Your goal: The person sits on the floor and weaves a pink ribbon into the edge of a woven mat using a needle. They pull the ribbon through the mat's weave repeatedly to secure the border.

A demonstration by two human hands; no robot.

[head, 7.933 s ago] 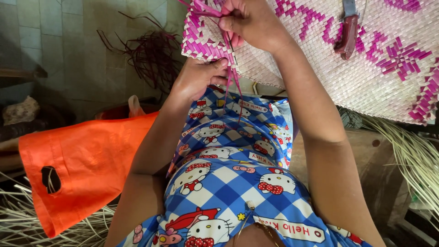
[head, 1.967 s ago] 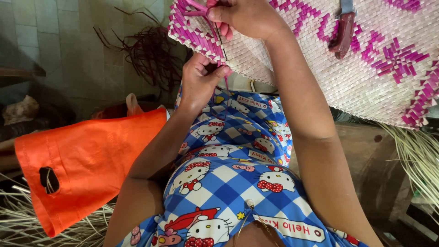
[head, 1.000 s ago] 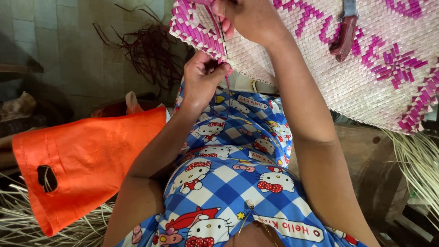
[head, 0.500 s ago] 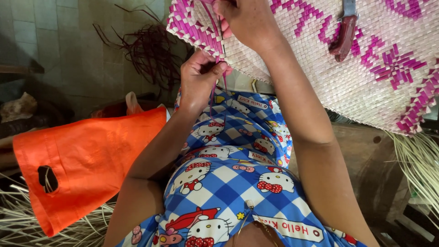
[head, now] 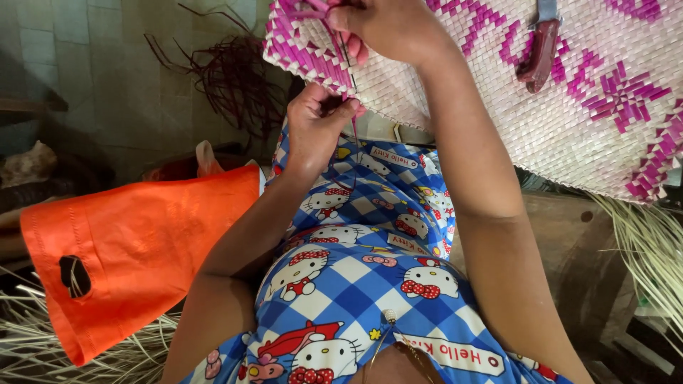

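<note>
A large woven mat (head: 541,107), pale straw with bright pink patterns, lies across the person's lap and reaches to the upper right edge of the view. At its near left corner, a thin dark pink strip (head: 350,85) runs down from the mat's edge. The right hand (head: 388,28) is curled closed at the top of that corner, fingers pinching the strip where it meets the pink border. The left hand (head: 316,124) sits just below the mat's edge, thumb and fingers closed together on the lower end of the same strip. A knife with a reddish-brown handle (head: 537,50) rests on top of the mat, further right. The person wears a blue and white checked garment (head: 356,277) with cartoon prints. To the left lies an orange cloth bag (head: 142,249), with a bundle of dark red strips (head: 235,85) on the tiled floor beyond it. Pale dried straw (head: 647,249) lies at the right.
</note>
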